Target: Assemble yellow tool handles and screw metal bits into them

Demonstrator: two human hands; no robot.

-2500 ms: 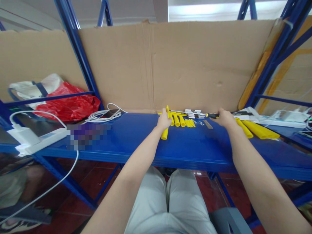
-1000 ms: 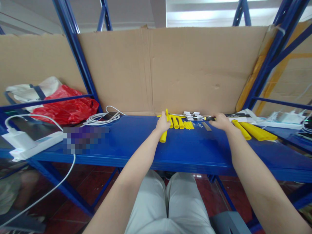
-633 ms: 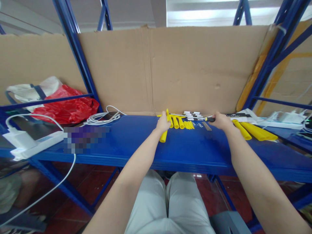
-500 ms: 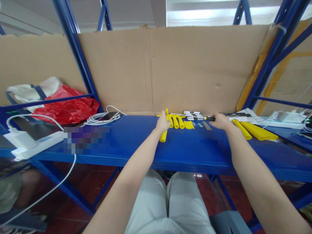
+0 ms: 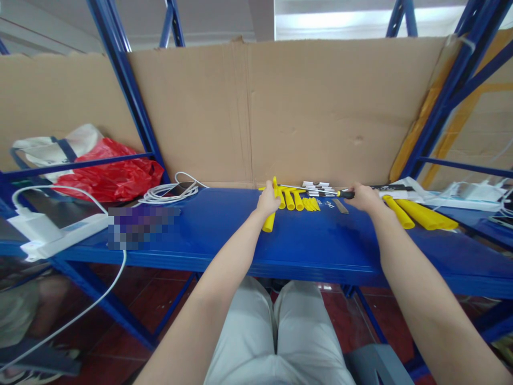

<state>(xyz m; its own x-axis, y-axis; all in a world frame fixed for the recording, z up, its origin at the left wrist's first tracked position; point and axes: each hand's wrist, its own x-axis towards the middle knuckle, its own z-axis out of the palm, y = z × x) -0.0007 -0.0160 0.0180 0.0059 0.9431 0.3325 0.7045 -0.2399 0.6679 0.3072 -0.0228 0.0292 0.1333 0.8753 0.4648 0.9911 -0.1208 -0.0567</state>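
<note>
My left hand [image 5: 266, 203] is closed around a yellow tube [image 5: 269, 222] with a crosspiece at its far end. My right hand [image 5: 365, 199] grips the black-and-yellow handle of a screwdriver [image 5: 346, 194]. Its thin shaft points left toward the crosspiece of the tube; whether the tip touches it is too small to tell. Between the hands lie several yellow tubes [image 5: 298, 201], smaller yellow pieces [image 5: 311, 204], tiny white bits [image 5: 329, 203] and a flat grey metal strip [image 5: 341, 206]. Behind them are white-and-black packets [image 5: 317, 186].
Two large yellow tubes [image 5: 427, 214] lie right of my right hand on the blue shelf [image 5: 224, 224]. A coiled white cable [image 5: 168, 194], red plastic bag [image 5: 112, 170] and power strip [image 5: 68, 235] are at left. Cardboard [image 5: 304, 112] walls the back.
Both hands keep nearly the same place and hold. Only a slight shift of the camera view shows.
</note>
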